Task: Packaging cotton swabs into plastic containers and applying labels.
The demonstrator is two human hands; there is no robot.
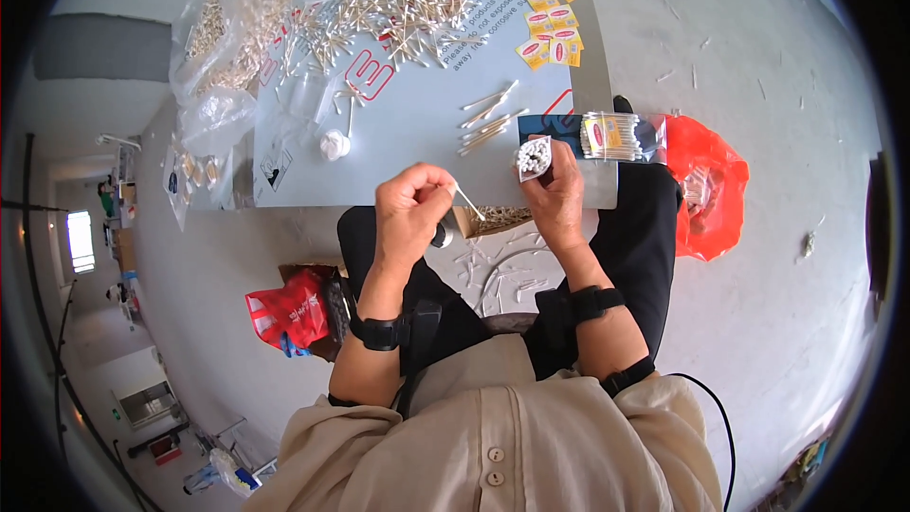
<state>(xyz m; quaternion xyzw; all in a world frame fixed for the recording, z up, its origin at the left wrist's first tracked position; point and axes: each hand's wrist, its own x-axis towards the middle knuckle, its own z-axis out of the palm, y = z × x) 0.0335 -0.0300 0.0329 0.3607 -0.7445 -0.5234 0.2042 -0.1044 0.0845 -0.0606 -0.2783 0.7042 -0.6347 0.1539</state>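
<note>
Between the thumb and fingers of my left hand (pixel 409 216) is one cotton swab (pixel 469 201), its stick slanting down to the right. My right hand (pixel 557 197) is closed round a pack of cotton swabs (pixel 534 158), whose white tips face up at the pack's mouth. Just beyond, a few loose swabs (pixel 488 133) lie on the tabletop (pixel 408 152). Beside my right hand, a filled swab pack (pixel 609 136) with a yellow label rests at the table's right edge.
At the far side lie a heap of loose swabs (pixel 398 0), a plastic bag of swabs (pixel 232 38) and several yellow label cards (pixel 550 19). A red bag (pixel 706 190) hangs at right. Below the near edge is a cardboard box (pixel 498 220); another red bag (pixel 289 311) stands lower left.
</note>
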